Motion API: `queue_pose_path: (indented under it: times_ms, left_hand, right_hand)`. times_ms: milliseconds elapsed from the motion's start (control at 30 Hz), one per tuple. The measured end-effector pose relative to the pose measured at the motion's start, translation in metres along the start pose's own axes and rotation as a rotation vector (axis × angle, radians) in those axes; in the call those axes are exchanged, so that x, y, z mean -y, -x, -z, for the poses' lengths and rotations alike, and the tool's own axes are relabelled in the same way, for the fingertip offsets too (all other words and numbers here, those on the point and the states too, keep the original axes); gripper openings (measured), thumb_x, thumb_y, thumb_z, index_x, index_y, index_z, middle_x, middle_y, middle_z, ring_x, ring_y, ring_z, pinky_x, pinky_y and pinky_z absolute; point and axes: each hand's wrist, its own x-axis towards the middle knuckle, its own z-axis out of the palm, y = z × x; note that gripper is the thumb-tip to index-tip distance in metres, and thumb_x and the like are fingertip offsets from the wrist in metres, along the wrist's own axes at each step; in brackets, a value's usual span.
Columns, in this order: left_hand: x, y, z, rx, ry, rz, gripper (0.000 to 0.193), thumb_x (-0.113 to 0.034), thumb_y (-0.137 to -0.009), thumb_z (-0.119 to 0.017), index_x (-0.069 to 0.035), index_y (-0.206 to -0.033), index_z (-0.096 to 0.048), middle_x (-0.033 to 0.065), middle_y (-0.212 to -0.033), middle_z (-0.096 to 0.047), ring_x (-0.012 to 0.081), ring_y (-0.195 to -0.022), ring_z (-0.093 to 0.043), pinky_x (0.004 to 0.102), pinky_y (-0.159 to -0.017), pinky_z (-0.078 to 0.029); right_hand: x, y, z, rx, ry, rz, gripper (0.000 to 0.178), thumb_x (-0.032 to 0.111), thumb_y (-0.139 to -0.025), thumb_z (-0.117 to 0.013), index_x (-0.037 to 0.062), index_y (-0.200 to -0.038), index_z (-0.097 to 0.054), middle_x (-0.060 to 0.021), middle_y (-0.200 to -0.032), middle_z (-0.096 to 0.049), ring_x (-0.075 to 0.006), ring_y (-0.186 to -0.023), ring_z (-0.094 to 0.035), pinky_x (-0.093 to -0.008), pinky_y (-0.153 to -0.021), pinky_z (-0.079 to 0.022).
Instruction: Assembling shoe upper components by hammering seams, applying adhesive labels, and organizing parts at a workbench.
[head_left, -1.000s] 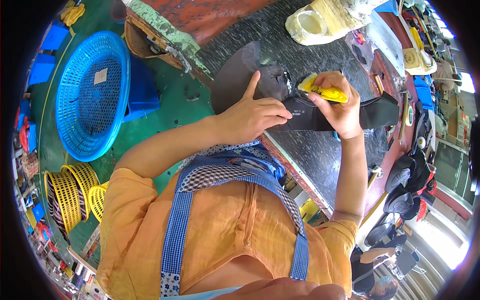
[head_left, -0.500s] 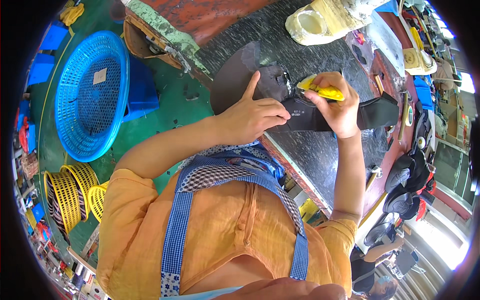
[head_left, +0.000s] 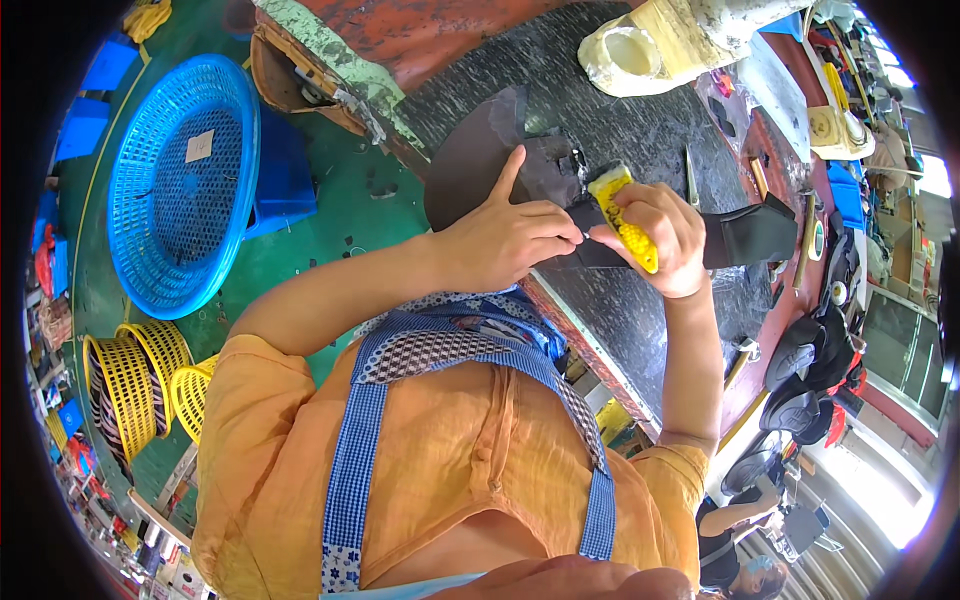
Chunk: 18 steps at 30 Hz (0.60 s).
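Note:
A dark, rounded flat piece [head_left: 465, 150] lies on the speckled black tabletop. My left hand [head_left: 510, 228] rests on it, index finger stretched out and apart from the other fingers, which point right. In my right hand [head_left: 665, 240] is a yellow, bumpy-surfaced tool [head_left: 632, 228] with a paler end, held slanting; its exact kind I cannot make out. The fingertips of both hands meet at the near edge of the piece, where something small is hidden between them. A black strip [head_left: 750, 232] extends out to the right from under my right hand.
A pointed metal blade [head_left: 692, 178] lies beyond my right hand. At the far side stands a cream-coloured, crusted container [head_left: 640, 60]. Left of the table are a blue basket [head_left: 120, 190] and yellow baskets [head_left: 128, 385]. Another person [head_left: 735, 540] is at the lower right.
My right hand has moved slightly nearer, its fingertips now at my left fingertips. The yellow tool has turned from nearly level to steeply slanted. The blade beyond has come into view.

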Motion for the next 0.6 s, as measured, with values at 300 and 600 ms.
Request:
queue_pose_path:
  times_ms: [300,600]
  left_hand:
    - [0.001,0.002,-0.002,-0.007,-0.003,-0.009,0.020,-0.008,-0.088,-0.059,-0.011,-0.104,-0.071,-0.0039,-0.112,-0.063,0.0116,-0.114,-0.059,0.0778,-0.111,-0.008]
    - [0.005,0.009,-0.002,0.029,-0.004,-0.009,0.031,-0.004,-0.081,-0.066,-0.012,-0.111,-0.067,-0.0051,-0.118,-0.061,0.0121,-0.119,-0.058,0.0759,-0.113,-0.004]
  right_hand:
    - [-0.001,-0.001,0.005,0.008,-0.195,-0.330,0.036,0.014,-0.077,-0.084,0.0041,-0.093,-0.053,-0.0133,-0.089,-0.067,-0.0245,-0.077,-0.067,-0.0326,-0.069,-0.054]
    - [-0.006,-0.010,0.003,0.041,-0.175,-0.341,0.034,0.009,-0.077,-0.084,0.0042,-0.093,-0.053,-0.0113,-0.087,-0.065,-0.0235,-0.077,-0.066,-0.0327,-0.070,-0.054]
